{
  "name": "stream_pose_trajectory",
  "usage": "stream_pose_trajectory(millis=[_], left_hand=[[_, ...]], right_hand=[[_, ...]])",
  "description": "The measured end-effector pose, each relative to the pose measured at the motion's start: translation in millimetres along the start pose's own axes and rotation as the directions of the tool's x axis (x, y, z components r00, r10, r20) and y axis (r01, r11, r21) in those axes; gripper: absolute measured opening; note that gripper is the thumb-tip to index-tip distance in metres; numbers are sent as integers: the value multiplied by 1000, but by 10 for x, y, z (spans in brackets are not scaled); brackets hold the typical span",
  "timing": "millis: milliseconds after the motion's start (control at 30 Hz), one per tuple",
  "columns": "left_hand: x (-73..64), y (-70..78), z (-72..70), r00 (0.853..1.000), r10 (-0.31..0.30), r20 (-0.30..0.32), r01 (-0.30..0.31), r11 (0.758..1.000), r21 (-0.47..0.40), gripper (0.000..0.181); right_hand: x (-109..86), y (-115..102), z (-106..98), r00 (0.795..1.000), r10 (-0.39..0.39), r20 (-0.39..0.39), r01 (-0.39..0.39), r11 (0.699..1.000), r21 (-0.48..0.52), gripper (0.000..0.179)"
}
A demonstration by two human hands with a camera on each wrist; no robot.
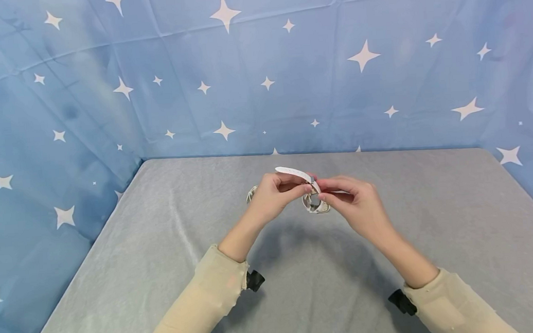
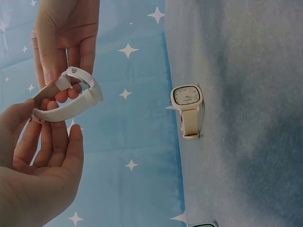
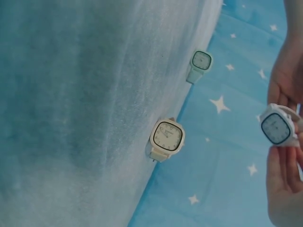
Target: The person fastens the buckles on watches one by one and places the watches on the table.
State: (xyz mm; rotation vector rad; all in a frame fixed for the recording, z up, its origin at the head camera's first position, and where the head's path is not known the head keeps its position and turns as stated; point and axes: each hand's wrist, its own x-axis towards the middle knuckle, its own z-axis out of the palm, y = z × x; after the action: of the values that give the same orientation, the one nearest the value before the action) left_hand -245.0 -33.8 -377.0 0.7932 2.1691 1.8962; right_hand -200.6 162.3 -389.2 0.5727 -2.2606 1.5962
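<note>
A white wristwatch [image 2: 68, 112] is held up between both hands, its strap bent into a loop. The left hand [image 1: 269, 198] pinches the strap near the buckle, with the strap's tip sticking out past the fingers in the head view. From the other side, the right hand [image 1: 358, 201] grips the strap between thumb and fingers. In the right wrist view the white watch's squarish dial [image 3: 276, 128] faces the camera. A cream wristwatch [image 3: 166, 137] lies on the table beyond the hands; in the head view it is partly hidden under them.
A pale green wristwatch [image 3: 201, 61] lies farther left on the table, mostly hidden behind the left hand in the head view. Grey cloth covers the table [image 1: 163, 277]. A blue star-patterned curtain [image 1: 259, 58] hangs behind its far edge and along the left.
</note>
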Motion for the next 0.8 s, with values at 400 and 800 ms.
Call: stream_pose_trajectory(millis=[400,800], left_hand=[[-10,-28,15,999,-48,-25,49,999,18,19],[-25,-61,19,998,-64,-13,65,996,66,19]], right_hand=[[9,-3,19,999,25,-38,-25,1000,-5,31],[-1,4,17,1000,17,-15,-17,1000,-25,27]])
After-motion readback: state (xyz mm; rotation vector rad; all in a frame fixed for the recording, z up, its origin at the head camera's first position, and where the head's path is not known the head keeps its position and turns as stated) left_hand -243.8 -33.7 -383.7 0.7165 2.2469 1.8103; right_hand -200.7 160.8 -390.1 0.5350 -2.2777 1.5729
